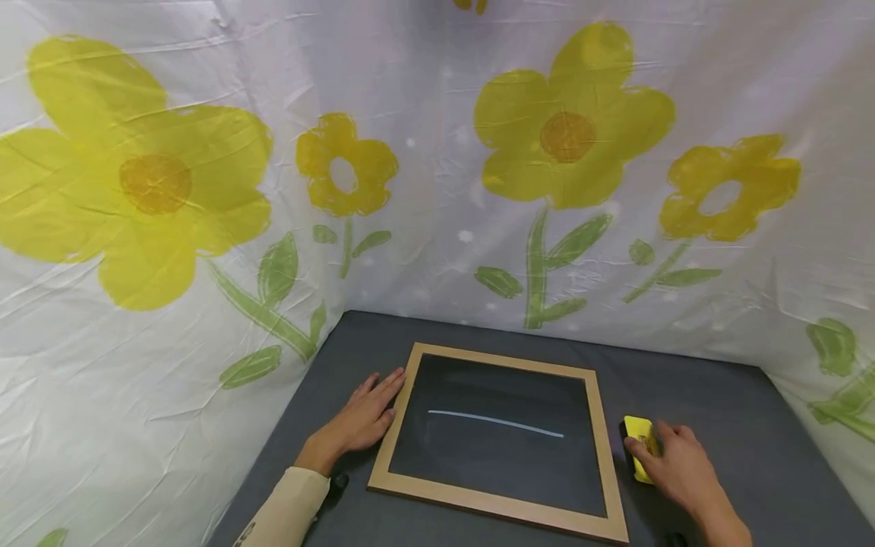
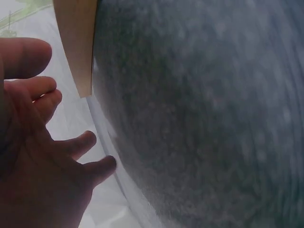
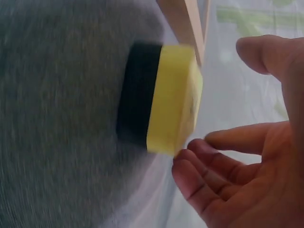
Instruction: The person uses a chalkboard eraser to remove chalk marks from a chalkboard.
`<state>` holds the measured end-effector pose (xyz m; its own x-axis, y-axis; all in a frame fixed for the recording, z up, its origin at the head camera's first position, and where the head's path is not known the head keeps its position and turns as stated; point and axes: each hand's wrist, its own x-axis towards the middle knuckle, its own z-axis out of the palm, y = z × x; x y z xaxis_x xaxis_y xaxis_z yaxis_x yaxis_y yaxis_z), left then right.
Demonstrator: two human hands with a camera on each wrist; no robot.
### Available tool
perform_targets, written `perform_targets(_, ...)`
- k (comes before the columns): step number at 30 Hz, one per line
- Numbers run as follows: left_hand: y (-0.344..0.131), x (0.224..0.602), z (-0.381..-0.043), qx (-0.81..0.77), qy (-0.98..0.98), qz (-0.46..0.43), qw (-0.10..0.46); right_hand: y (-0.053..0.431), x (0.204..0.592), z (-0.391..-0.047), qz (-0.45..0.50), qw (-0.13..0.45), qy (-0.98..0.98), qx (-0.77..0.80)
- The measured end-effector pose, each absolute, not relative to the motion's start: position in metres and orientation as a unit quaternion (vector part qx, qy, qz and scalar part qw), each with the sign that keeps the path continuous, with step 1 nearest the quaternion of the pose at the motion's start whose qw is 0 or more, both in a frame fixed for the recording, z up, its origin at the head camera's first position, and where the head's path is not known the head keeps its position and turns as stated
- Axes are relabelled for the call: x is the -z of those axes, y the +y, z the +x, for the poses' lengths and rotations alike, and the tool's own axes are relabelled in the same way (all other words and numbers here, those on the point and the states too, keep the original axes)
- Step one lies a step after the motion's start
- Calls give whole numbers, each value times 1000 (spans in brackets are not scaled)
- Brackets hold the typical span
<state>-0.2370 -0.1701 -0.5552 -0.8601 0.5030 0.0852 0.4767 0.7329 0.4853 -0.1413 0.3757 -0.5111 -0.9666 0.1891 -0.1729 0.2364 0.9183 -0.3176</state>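
Note:
A small blackboard (image 1: 492, 463) in a light wooden frame lies flat, with one slightly curved pale chalk line (image 1: 495, 421) across it. My left hand (image 1: 364, 416) rests at the frame's left side, fingertips on the wood and fingers extended. In the left wrist view those fingers look spread beside the wooden edge (image 2: 78, 42). To the right of the board lies a yellow and black blackboard eraser (image 1: 639, 428). My right hand (image 1: 683, 463) hovers over its right side, thumb and fingers parted around it. The right wrist view shows the eraser (image 3: 166, 99) outside the palm, not gripped.
A dark grey cloth (image 1: 724, 410) covers the table under everything. White curtains printed with yellow flowers (image 1: 570, 137) hang behind the table and along both sides. A small black object (image 1: 338, 482) shows by the left wrist.

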Motion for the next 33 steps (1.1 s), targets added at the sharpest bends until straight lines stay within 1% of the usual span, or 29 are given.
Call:
perform_targets(3, -168, 556, -237, -247, 931, 265, 41, 369, 513, -142, 103, 61, 979, 165)
perform_targets(6, -166, 557, -236, -239, 933, 261, 60, 364, 515, -142, 115, 59, 979, 157)
perform_targets(10, -164, 556, -235, -239, 933, 259, 71, 363, 518, -142, 134, 51, 978, 151)
perform_targets(19, -168, 567, -242, -281, 916, 283, 49, 361, 521, -145, 169, 32, 971, 166)
perform_targets(26, -163, 551, -240, -247, 929, 261, 91, 357, 508, -148, 166, 24, 970, 178)
perform_targets(33, -165, 548, -237, -267, 923, 265, 82, 336, 488, -153, 123, -5, 971, 203)
